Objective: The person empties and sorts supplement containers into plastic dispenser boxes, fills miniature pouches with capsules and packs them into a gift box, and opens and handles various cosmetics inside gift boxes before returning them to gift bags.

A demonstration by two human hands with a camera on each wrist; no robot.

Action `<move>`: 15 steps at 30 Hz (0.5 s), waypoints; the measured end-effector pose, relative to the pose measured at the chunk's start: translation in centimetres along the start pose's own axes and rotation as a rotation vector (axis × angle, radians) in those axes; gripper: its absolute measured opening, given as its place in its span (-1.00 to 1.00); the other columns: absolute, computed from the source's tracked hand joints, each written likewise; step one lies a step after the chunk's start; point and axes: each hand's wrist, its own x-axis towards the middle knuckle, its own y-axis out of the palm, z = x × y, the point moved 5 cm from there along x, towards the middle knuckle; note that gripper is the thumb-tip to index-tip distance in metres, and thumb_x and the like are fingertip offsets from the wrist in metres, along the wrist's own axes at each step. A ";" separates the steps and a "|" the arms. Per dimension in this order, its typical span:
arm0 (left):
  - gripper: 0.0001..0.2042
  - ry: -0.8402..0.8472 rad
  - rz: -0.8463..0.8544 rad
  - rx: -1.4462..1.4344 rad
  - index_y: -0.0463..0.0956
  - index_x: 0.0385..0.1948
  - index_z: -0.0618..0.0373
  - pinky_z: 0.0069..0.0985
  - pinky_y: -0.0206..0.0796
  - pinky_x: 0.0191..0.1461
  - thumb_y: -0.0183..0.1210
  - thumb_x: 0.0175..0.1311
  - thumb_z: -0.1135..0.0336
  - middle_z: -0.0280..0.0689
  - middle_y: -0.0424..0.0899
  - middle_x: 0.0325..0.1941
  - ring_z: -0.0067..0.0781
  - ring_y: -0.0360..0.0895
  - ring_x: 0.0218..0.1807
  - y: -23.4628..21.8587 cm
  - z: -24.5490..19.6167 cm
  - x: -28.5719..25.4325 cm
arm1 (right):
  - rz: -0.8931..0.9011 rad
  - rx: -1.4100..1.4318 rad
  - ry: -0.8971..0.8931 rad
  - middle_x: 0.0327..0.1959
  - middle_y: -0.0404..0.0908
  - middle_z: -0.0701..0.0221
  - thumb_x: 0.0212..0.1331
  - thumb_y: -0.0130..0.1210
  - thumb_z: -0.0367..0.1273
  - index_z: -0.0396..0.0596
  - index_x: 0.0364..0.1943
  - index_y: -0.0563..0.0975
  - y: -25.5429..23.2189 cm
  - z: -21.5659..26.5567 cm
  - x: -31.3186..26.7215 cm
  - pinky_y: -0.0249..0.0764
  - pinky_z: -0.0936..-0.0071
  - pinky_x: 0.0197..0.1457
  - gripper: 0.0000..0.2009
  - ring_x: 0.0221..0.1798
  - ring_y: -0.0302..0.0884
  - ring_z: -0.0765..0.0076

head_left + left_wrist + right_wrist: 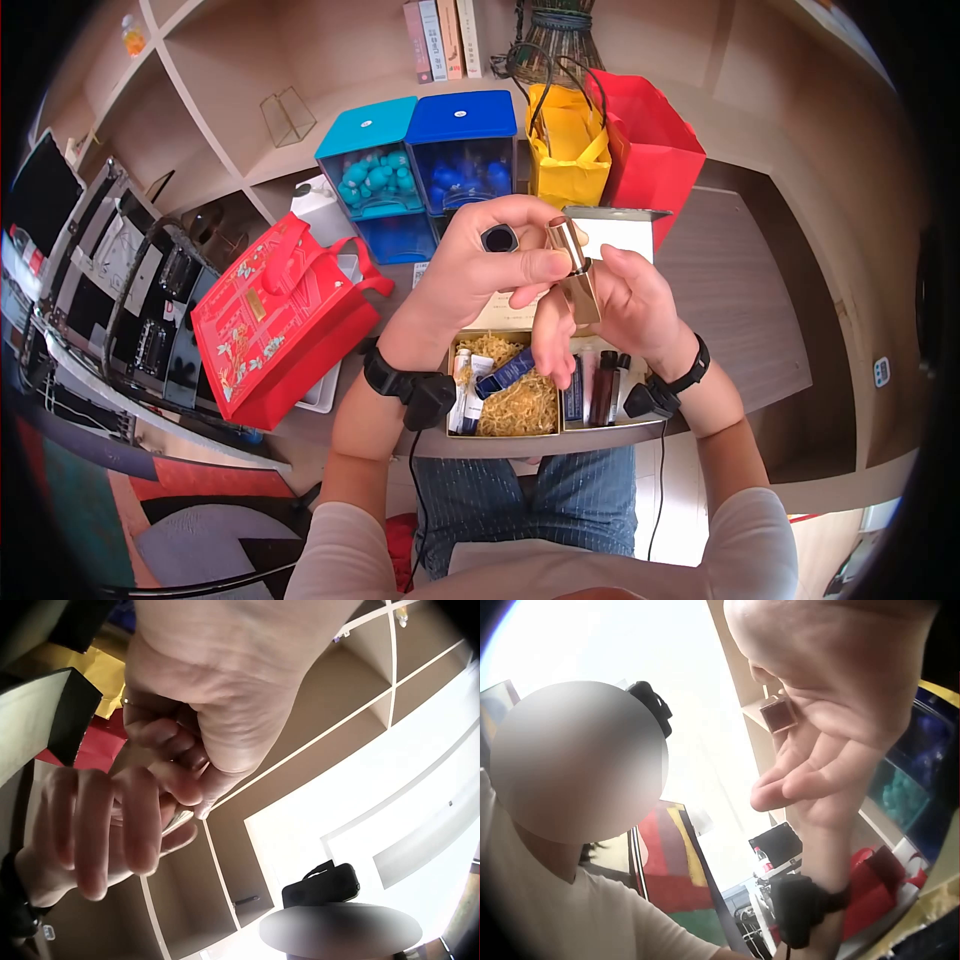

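Observation:
In the head view, a gold lipstick [566, 238] with a brown-red tip stands between the two hands above an open gift box [452, 400]. My left hand [480, 262] pinches its tube between thumb and fingers. A dark cap [500, 238], hollow end facing up, sits in the same hand against the fingers. My right hand [635, 305] pinches the lower gold part, palm turned up and lower fingers bent. From the right wrist view, a square gold-rimmed end [778, 714] of the lipstick shows under that hand. The left wrist view hides most of the lipstick behind fingers.
Shredded paper filler [515, 405], a blue box [505, 372] and small tubes and bottles lie inside the gift box. A red gift bag [285, 320] leans at left. Blue drawer boxes [463, 105], a yellow bag [568, 170] and a red bag [650, 130] stand behind.

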 end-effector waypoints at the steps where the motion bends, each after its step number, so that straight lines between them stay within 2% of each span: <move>1: -0.72 -0.001 0.000 0.000 0.60 -0.16 0.31 -0.71 0.29 -0.36 0.44 0.18 0.38 -0.33 0.70 -0.33 -0.72 0.43 -0.57 0.0 0.0 0.0 | -0.001 0.001 0.000 -0.13 0.71 -0.09 0.59 -0.54 0.09 -0.25 0.09 0.48 -0.2 -0.1 -0.1 0.56 0.45 -0.27 -0.31 -0.33 0.74 0.12; 4: -0.70 0.001 0.003 -0.024 0.61 -0.13 0.32 -0.73 0.29 -0.38 0.44 0.19 0.38 -0.31 0.71 -0.33 -0.70 0.48 -0.55 0.1 0.2 -0.1 | -0.027 0.002 0.017 -0.15 0.72 -0.06 0.61 -0.45 0.06 -0.27 0.18 0.47 -0.6 -0.2 -0.3 0.56 0.47 -0.29 -0.35 -0.32 0.74 0.16; 6: -0.72 0.058 -0.018 -0.041 0.60 -0.18 0.31 -0.72 0.30 -0.39 0.46 0.16 0.39 -0.30 0.71 -0.33 -0.67 0.48 -0.58 0.5 0.2 0.0 | -0.030 -0.071 -0.012 -0.17 0.73 0.03 0.58 -0.20 0.03 -0.26 0.18 0.47 -0.7 0.4 -0.4 0.56 0.50 -0.27 -0.44 -0.32 0.74 0.27; 7: -0.72 0.058 -0.018 -0.041 0.60 -0.18 0.31 -0.72 0.30 -0.39 0.46 0.16 0.39 -0.30 0.71 -0.33 -0.67 0.48 -0.58 0.5 0.1 -0.1 | -0.030 -0.071 -0.012 -0.17 0.73 0.03 0.58 -0.20 0.03 -0.26 0.18 0.47 -0.5 0.4 -0.3 0.56 0.50 -0.27 -0.44 -0.32 0.74 0.27; 9: -0.79 0.034 0.032 -0.062 0.59 -0.28 0.26 -0.70 0.32 -0.38 0.45 0.15 0.45 -0.29 0.70 -0.33 -0.65 0.52 -0.56 0.7 0.0 -0.3 | -0.129 -0.107 -0.079 -0.19 0.73 0.19 0.45 0.16 -0.13 -0.20 0.13 0.48 -0.6 0.5 -0.1 0.57 0.53 -0.26 -0.58 -0.34 0.72 0.39; 10: -0.79 0.034 0.032 -0.062 0.59 -0.28 0.26 -0.70 0.32 -0.38 0.45 0.15 0.45 -0.29 0.70 -0.33 -0.65 0.52 -0.56 0.7 -0.1 -0.3 | -0.129 -0.108 -0.080 -0.19 0.73 0.19 0.45 0.16 -0.13 -0.20 0.13 0.48 -0.6 0.6 -0.2 0.57 0.53 -0.26 -0.58 -0.34 0.72 0.39; 12: -0.81 0.013 -0.025 0.043 0.56 -0.36 0.21 -0.70 0.35 -0.33 0.45 0.14 0.50 -0.32 0.68 -0.37 -0.64 0.59 -0.49 0.5 -0.2 -0.2 | -0.290 -0.185 -0.069 -0.20 0.71 0.30 0.25 0.40 -0.31 -0.14 0.05 0.49 -1.6 0.7 -0.5 0.57 0.56 -0.24 -0.60 -0.32 0.70 0.48; 13: -0.81 0.013 -0.025 0.043 0.56 -0.36 0.21 -0.70 0.35 -0.33 0.45 0.14 0.50 -0.32 0.68 -0.37 -0.64 0.59 -0.49 0.4 -0.3 -0.1 | -0.289 -0.184 -0.069 -0.20 0.71 0.30 0.25 0.40 -0.31 -0.14 0.05 0.49 -1.6 0.7 -0.4 0.57 0.56 -0.24 -0.60 -0.32 0.70 0.48; 15: -0.82 0.052 0.047 0.184 0.55 -0.39 0.18 -0.72 0.32 -0.35 0.44 0.16 0.52 -0.37 0.63 -0.42 -0.62 0.64 -0.44 0.5 -0.6 0.0 | -0.334 -0.141 -0.033 -0.20 0.69 0.34 0.14 0.46 -0.44 -0.10 -0.03 0.49 -1.6 0.6 -0.3 0.59 0.56 -0.16 -0.61 -0.22 0.68 0.52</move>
